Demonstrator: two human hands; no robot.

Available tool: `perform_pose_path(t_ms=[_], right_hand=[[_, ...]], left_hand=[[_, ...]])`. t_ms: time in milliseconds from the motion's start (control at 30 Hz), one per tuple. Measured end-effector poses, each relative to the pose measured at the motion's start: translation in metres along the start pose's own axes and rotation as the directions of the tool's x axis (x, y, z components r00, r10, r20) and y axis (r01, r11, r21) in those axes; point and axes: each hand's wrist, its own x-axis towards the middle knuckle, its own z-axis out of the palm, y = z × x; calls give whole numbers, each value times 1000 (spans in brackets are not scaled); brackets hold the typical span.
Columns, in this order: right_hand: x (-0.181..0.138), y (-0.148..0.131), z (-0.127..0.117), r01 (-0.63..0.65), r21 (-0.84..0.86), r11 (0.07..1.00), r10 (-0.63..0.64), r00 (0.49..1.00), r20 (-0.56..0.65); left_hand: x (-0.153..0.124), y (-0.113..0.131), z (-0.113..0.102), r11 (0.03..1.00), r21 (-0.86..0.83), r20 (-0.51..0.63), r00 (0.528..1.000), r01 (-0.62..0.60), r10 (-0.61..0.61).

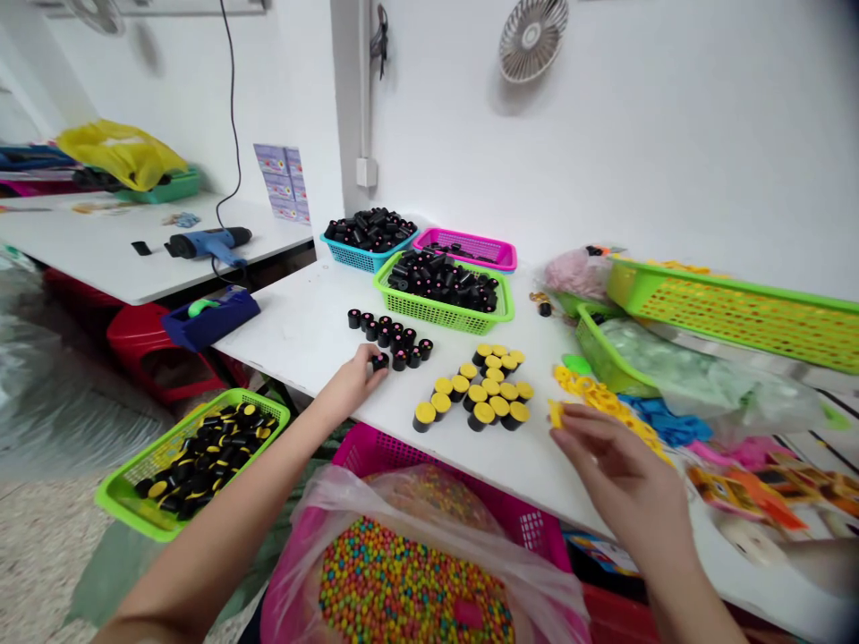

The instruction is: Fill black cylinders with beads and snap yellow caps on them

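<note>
My left hand [354, 380] is closed, its thumb and fingers pinching a small black cylinder [380, 361] with a pink dot on top. This cylinder is at the near edge of a group of similar black cylinders [396, 337] standing on the white table. To their right, several black cylinders with yellow caps [493, 390] stand close together. My right hand [621, 470] is raised to the right of these, closed on a small yellow plastic piece [557, 414] between thumb and fingertips. Beside that hand lies a pile of yellow ring-like pieces [614, 407].
A green basket [443, 313] and a blue basket [355, 256] of black cylinders stand behind. Below the table edge, a pink basket [349, 447] holds colourful beads [403, 581] in plastic. A lower-left green basket [127, 519] contains yellow-capped cylinders. Stacked green baskets [738, 309] stand right.
</note>
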Motion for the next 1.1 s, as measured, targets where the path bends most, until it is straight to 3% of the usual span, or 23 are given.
perform_pose_path(t_ms=[100,267,333,533,600,667,733,833,967,1033,1100], right_hand=[[-16,-44,14,100,84,991,-113,980,166],[-34,-97,30,305,225,925,-365,879,307],[-39,-103,31,327,243,913,-392,869,304],[-49,-114,24,411,154,898,-439,852,285],[-51,-117,23,427,160,890,-455,840,296],[-54,-117,24,407,211,889,-456,830,319],[-59,-115,27,363,250,898,-432,836,338],[-68,-113,33,309,266,913,-388,860,333],[-79,-116,39,314,281,907,-382,895,231],[-79,-118,37,325,283,902,-382,907,178],[-76,-117,32,246,327,913,-328,917,227]], left_hand=[[-50,33,-6,993,-85,55,995,-76,81],[-116,99,-12,808,-561,187,923,-180,336],[-125,109,-13,747,-648,209,909,-147,360],[-145,108,-2,595,-803,146,955,-39,260],[-153,111,6,455,-887,181,964,76,193],[-159,116,13,200,-947,271,959,251,83],[-160,124,18,-65,-918,392,920,391,7],[-157,135,22,-311,-835,480,877,454,-10],[-154,147,27,-458,-761,513,858,460,10],[-156,149,29,-469,-758,504,864,453,21],[-159,148,30,-422,-788,469,881,447,57]])
